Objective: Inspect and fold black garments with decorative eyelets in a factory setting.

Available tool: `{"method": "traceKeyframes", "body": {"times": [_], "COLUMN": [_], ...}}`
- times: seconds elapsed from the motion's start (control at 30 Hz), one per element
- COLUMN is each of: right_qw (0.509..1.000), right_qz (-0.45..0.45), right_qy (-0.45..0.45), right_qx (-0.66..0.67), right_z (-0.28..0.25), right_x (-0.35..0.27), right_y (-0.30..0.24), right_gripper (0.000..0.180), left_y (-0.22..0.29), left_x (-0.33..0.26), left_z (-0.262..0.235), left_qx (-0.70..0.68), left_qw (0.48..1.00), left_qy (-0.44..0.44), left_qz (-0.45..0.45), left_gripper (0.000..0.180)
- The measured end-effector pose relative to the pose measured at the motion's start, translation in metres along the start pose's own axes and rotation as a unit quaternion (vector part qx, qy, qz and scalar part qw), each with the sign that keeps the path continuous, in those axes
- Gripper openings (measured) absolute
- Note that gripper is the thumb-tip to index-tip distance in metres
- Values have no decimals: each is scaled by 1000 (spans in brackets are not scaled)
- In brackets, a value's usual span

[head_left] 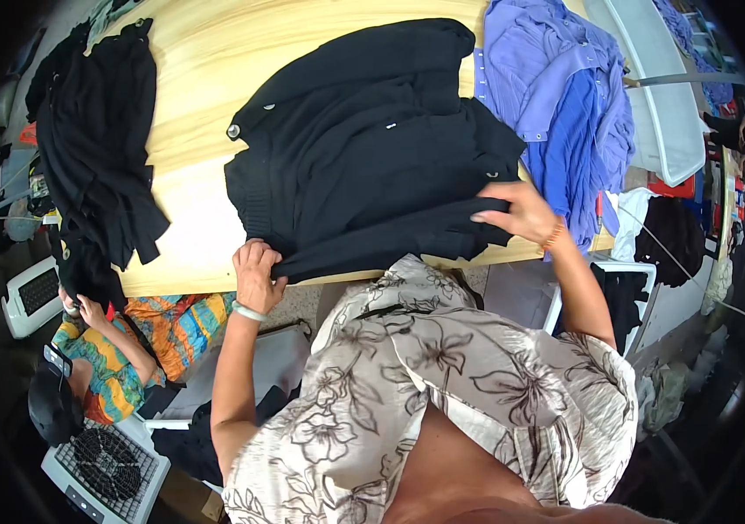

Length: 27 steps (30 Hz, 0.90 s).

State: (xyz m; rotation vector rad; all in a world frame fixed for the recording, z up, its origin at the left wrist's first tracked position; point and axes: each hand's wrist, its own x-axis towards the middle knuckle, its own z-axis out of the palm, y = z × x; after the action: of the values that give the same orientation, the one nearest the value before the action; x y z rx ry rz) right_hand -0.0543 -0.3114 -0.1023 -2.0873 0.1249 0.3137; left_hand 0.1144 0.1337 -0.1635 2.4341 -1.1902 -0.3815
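Observation:
A black knit garment lies spread sideways on the wooden table, with its ribbed edge toward the left. A few shiny buttons and a tiny white mark show on it. My left hand is closed over its near left corner at the table's front edge; the fingers curl onto the cloth. On the near right side my right hand grips the cloth between thumb and fingers, along a long fold that runs toward the left hand. The cloth's underside is hidden.
More black garments hang over the table's left end. Purple-blue clothes are piled at the right, beside a white plastic bin. Another person in a bright patterned top works at the lower left, near a floor fan.

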Motion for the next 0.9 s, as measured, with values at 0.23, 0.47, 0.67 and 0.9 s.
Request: {"method": "traceKeyframes", "body": {"times": [0.23, 0.47, 0.67, 0.9], "right_qw": [970, 886, 891, 883], "right_qz": [154, 37, -87, -112], "right_qy": [50, 245, 266, 203], "right_qx": [182, -391, -358, -409], "right_z": [-106, -86, -58, -59], "right_x": [-45, 47, 182, 254], "right_y": [-28, 83, 114, 139], "right_gripper": [17, 17, 33, 30], "left_y": [52, 9, -93, -157], "left_x": [62, 118, 170, 212], "left_z": [-62, -20, 9, 28], "left_qx": [-191, -194, 86, 127], "left_qw": [981, 980, 973, 981], "left_qy": [-30, 43, 205, 122], "left_qz": [4, -28, -64, -83], "left_gripper": [54, 87, 52, 43]}}
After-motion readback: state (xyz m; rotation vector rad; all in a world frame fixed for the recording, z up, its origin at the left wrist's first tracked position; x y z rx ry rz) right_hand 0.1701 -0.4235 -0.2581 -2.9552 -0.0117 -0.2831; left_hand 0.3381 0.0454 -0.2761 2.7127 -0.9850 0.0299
